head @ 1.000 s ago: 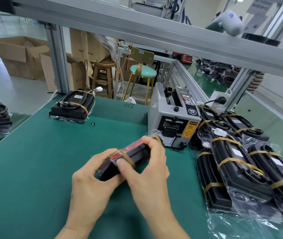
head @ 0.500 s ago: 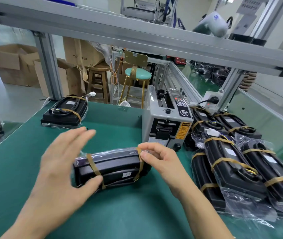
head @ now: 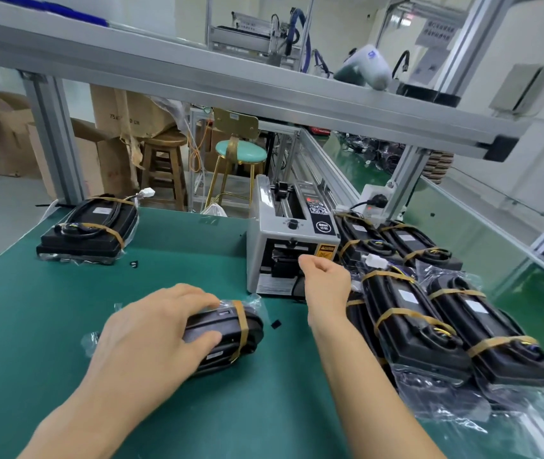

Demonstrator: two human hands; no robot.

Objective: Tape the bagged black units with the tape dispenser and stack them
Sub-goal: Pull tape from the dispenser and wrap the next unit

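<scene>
- Two hands are at work: the left hand lies over the bagged black unit on the green mat, fingers and thumb wrapped round its near end and holding it down.
- One brown tape band already circles the unit's right end; loose bag film sticks out at both ends.
- The right hand is at the outlet of the tape dispenser, fingers curled in a pinch; whether a tape strip sits between them I cannot tell.
- Likely risk: a strip pulled off at an angle could fold onto itself or catch the loose film, and the unit could slide if the left hold eases.
- Crowding the right forearm, a pile of taped units lies just beside the dispenser.
- Farther left, a stack of finished units sits near the mat's far edge, well apart.
</scene>
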